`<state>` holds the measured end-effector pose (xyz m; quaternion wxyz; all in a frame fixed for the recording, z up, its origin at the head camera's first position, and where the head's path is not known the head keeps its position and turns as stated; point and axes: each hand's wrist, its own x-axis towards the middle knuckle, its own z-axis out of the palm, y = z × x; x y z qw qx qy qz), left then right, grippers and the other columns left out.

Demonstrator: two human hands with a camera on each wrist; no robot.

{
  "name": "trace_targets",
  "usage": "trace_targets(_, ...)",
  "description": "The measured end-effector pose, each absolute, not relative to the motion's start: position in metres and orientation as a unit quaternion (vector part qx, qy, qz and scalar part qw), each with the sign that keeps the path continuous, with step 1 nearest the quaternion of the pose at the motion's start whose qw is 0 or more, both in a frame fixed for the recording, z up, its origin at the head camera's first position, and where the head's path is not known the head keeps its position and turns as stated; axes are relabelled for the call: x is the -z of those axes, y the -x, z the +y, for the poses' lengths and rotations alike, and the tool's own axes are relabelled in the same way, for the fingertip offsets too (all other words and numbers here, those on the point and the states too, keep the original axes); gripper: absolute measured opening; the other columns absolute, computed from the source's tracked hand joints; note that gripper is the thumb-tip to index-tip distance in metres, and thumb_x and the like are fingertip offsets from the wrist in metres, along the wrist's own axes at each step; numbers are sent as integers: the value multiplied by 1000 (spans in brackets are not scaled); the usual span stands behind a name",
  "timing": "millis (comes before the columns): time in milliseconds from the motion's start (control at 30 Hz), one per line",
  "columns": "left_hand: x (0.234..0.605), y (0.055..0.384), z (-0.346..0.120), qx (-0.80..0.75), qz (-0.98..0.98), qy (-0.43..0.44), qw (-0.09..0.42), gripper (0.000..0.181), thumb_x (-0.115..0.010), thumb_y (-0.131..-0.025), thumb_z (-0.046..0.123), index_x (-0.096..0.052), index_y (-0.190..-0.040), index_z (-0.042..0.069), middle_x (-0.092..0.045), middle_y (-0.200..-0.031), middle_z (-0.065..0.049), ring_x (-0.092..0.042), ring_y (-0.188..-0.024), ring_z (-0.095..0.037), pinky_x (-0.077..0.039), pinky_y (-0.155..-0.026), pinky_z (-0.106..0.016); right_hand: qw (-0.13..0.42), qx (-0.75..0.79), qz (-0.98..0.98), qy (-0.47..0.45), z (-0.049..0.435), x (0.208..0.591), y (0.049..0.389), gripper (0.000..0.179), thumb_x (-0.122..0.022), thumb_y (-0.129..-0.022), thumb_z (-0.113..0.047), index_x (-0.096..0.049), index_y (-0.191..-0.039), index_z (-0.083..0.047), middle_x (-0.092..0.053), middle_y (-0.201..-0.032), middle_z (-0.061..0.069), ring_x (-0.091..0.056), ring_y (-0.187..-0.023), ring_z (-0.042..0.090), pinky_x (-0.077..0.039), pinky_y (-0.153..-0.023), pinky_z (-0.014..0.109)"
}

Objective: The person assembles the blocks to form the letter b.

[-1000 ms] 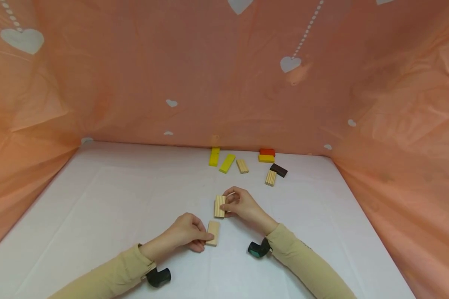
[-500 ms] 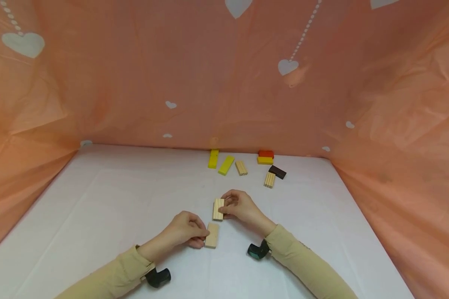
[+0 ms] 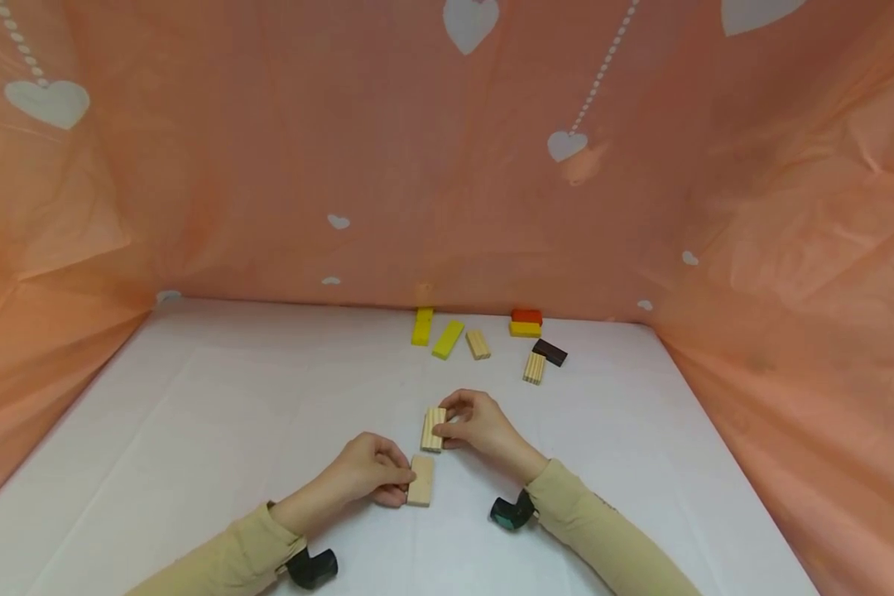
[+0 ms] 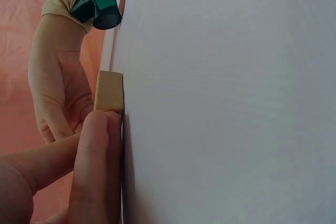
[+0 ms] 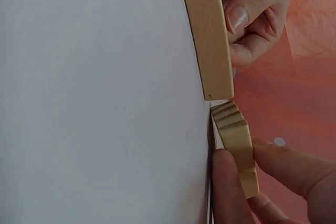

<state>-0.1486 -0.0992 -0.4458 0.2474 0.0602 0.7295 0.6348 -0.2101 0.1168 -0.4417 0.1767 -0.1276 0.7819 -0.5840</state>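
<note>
In the head view my left hand (image 3: 376, 469) holds a plain wooden block (image 3: 420, 483) by its left edge, thumb at the top edge and fingers curled beside it. The block lies flat on the white table. Just beyond it, my right hand (image 3: 486, 426) pinches a striped wooden block (image 3: 430, 432) from the right, its thumb on top. The right wrist view shows this striped block (image 5: 236, 145) tilted, with a finger (image 5: 227, 182) between it and the table. Its striped end sits close to the plain block's (image 5: 210, 35) corner; whether they touch, I cannot tell.
Farther back lie two yellow blocks (image 3: 448, 339), a wooden block (image 3: 478, 344), a striped block (image 3: 534, 368), a dark brown block (image 3: 550, 352), and an orange-yellow block (image 3: 525, 329) against a red one (image 3: 526, 316). An orange curtain (image 3: 387, 165) surrounds the white table (image 3: 268, 372).
The left thumb has slid from the plain block's top to its left edge. The whole head view has shifted, so everything appears slightly lower. The right hand keeps its pinch on the striped block.
</note>
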Motion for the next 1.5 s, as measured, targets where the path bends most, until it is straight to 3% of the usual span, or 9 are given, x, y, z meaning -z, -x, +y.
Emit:
trace_targets(333, 447, 147, -99, -637, 728, -50, 248, 12, -70, -85, 0, -63, -90, -8, -67, -69, -11, -65, -57, -15, -60, -57, -31, 172, 564, 795, 140, 113, 440, 209, 30, -75, -81, -2, -61, -107, 3, -63, -92, 9, -65, -70, 17, -60, -64, 32)
trace_targets(667, 446, 147, -99, -643, 724, -42, 246, 12, -69, -85, 0, -63, -90, -9, -68, -70, -12, -66, -59, -16, -60, -58, -31, 142, 492, 842, 171, 111, 435, 210, 32, -79, -79, -11, -65, -107, -2, -66, -90, 4, -60, -68, 12, -53, -59, 21)
trace_targets(1033, 443, 144, -99, -648, 720, -38, 246, 13, -69, -85, 0, -63, -91, -9, -67, -72, -11, -66, -60, -16, -60, -59, -30, 142, 457, 855, 200, 107, 433, 210, 28, -79, -80, -12, -68, -103, -2, -66, -84, 0, -60, -67, 11, -53, -59, 21)
trace_targets(1500, 444, 142, -98, -651, 718, -23, 246, 14, -70, -84, -1, -62, -92, -9, -67, -72, -12, -66, -59, -16, -60, -59, -31, 151, 461, 848, 213, 107, 431, 210, 28, -79, -79, -10, -67, -103, 0, -66, -89, 4, -61, -69, 10, -54, -60, 20)
